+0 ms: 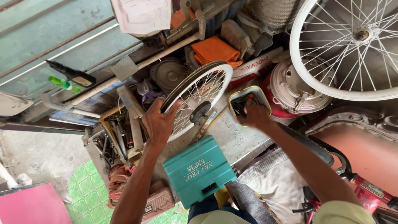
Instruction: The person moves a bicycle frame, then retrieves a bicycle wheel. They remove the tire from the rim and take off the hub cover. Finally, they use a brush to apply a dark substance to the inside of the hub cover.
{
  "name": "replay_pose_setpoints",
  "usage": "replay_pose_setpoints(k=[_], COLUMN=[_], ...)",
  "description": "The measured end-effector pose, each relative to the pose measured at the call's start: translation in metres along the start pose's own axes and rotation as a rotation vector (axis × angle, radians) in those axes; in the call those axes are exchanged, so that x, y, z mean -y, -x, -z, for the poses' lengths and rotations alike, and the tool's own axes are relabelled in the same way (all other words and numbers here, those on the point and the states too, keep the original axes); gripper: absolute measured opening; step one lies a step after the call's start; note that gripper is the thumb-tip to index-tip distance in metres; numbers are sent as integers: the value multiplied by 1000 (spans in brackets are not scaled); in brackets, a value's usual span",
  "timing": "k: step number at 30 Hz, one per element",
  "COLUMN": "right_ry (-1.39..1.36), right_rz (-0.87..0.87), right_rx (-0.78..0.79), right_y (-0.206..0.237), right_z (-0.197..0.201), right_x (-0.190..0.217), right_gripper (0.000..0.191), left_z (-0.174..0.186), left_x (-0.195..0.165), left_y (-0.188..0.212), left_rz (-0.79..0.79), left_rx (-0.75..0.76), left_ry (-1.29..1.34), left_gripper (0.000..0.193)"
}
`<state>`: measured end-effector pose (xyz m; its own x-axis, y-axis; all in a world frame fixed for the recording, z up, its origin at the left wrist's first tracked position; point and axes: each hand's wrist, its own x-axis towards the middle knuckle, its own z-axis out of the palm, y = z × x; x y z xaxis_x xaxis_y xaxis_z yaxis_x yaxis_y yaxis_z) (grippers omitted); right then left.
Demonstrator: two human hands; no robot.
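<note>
At the bottom centre of the frame, nearest to me, a teal plastic tool case lies shut on the concrete counter, its handle towards my body. To its left, low in the frame, a rust-coloured rag hangs beside an open tray of wrenches and other metal tools. Just above the case, my left hand is clamped on the rim of a small spoked bicycle wheel, fingers curled over the tyre, holding the wheel on edge and tilted at centre frame. The wheel is off any bike and its hub shows dark at the middle. Right of centre, my right hand reaches into a small yellow-rimmed tin of dark parts; its fingers are buried inside, so I cannot tell whether they are apart or closed on something. As I judge it, the wheel is in hand and steadied, but the part for it is only being fetched, so the fitting itself is yet to come. Further off, an orange cloth sits at upper centre, and a large white wheel fills the upper right.
</note>
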<state>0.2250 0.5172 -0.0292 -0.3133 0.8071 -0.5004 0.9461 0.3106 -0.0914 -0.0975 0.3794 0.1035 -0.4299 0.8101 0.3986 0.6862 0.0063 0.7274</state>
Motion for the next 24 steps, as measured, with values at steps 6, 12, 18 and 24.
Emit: replay_pose_setpoints(k=[6, 12, 18, 24], right_ry=[113, 194, 254, 179], right_rz=[233, 373, 410, 364], right_rx=[-394, -288, -270, -259], right_y=[19, 19, 34, 39], right_z=[-61, -82, -80, -86], right_x=[-14, -35, -47, -53], right_gripper=[41, 21, 19, 19], left_z=[-34, -42, -37, -38], left_x=[9, 23, 23, 29], left_y=[-3, -17, -25, -19], left_rz=[-116, -54, -53, -111], left_rx=[5, 14, 37, 44], left_ry=[1, 28, 65, -69], left_gripper=[46, 48, 54, 60])
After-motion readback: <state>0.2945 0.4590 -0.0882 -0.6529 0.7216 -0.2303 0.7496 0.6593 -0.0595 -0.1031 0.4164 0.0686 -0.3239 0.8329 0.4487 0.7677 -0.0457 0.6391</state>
